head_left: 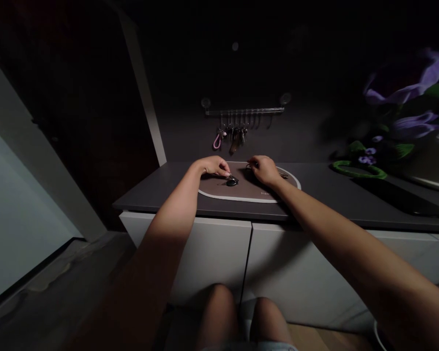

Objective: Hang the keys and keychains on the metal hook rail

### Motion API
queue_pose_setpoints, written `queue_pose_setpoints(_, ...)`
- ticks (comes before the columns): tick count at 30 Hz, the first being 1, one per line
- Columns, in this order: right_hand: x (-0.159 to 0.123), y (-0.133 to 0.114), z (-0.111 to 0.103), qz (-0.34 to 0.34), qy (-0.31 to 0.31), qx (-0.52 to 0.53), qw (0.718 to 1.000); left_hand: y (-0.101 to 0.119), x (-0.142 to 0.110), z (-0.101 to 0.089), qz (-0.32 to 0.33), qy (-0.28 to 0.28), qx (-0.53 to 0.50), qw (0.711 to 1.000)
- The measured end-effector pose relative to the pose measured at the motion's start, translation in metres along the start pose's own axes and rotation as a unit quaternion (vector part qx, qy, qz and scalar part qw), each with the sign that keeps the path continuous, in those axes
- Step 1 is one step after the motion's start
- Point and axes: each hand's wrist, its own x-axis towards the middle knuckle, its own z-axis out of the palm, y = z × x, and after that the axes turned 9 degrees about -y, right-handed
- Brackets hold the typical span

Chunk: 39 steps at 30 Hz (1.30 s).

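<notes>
Over the left part of a brown oval mat with a pale rim, my left hand is closed, thumb and fingertips pinching the top of a small key bunch with a dark fob. The fob rests on or just above the mat. My right hand is over the mat's right side, its fingers curled round something small and dark that I cannot make out. Just right of that wrist, partly hidden by it, lies another small metallic item, perhaps keys.
A clear hook rail on the dark wall holds several keys and a pink loop strap. On the grey countertop, at right, are a green ring, purple flowers and a dark flat object. White cabinet doors stand below.
</notes>
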Motion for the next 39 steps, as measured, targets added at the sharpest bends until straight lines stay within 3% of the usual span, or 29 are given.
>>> queue_pose_setpoints(6,0.002,0.001,-0.001,-0.001,-0.002,-0.016,1.0,0.004,0.001,0.005,0.029,0.04,-0.128,0.991)
queue_pose_setpoints(12,0.002,0.0,-0.001,-0.002,0.0,-0.02,1.0,0.007,0.003,0.007,0.03,0.041,-0.234,0.971)
queue_pose_setpoints(19,0.003,-0.004,0.0,-0.015,0.051,0.017,0.998,0.014,0.001,0.007,0.039,0.084,-0.275,0.957)
queue_pose_setpoints(28,0.001,-0.014,0.005,-0.065,0.069,0.082,0.992,0.017,0.006,0.007,0.085,0.185,-0.371,0.906)
queue_pose_setpoints(32,0.0,-0.023,0.004,-0.082,0.068,0.098,0.989,0.017,0.01,0.007,0.108,0.202,-0.41,0.883)
queue_pose_setpoints(39,-0.002,-0.031,0.005,-0.116,0.063,0.127,0.983,0.022,0.013,0.013,0.109,0.214,-0.43,0.871)
